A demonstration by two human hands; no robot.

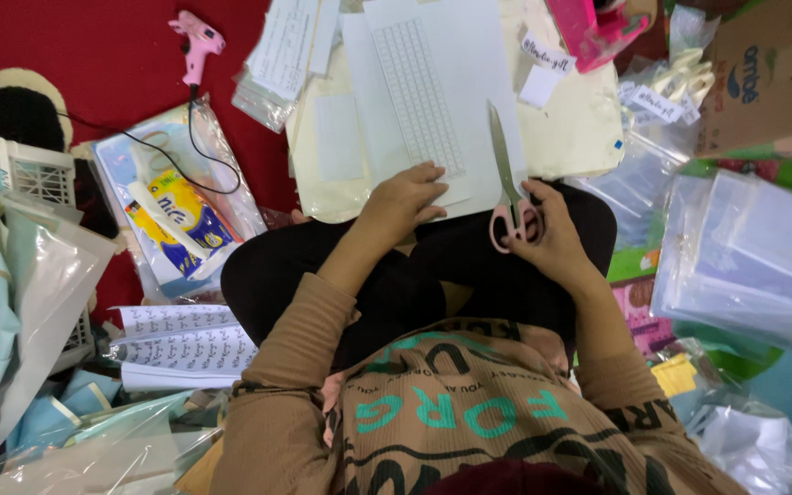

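1. Paper sheet (451, 82) – a white page printed with a block of small rows – lies on the person's lap over cream-coloured sheets (570, 137), reaching up towards the top edge of the view.
2. Clear plastic bags (744, 266) are stacked in a heap at the right, beside a brown cardboard box (763, 82).
3. On the red floor (103, 46) at the left sits a plastic-wrapped packet (176, 211) with yellow and blue contents; a black cord runs across it up to a pink glue gun (196, 38).
4. More printed sheets (185, 344) lie by the person's left knee, next to a white basket (38, 174).
5. Left hand (407, 200) rests flat on the lower edge of the paper sheet, fingers curled slightly and pressing it down – gripping nothing.
6. Right hand (552, 234) has its fingers through the pink handles of the scissors (509, 183), wrapped firmly round them.
7. The scissors point up along the right edge of the paper sheet, blades nearly together; whether the paper sits between them I cannot tell.
8. Small handwritten labels (547, 53) lie on the cream-coloured sheets near the top right.
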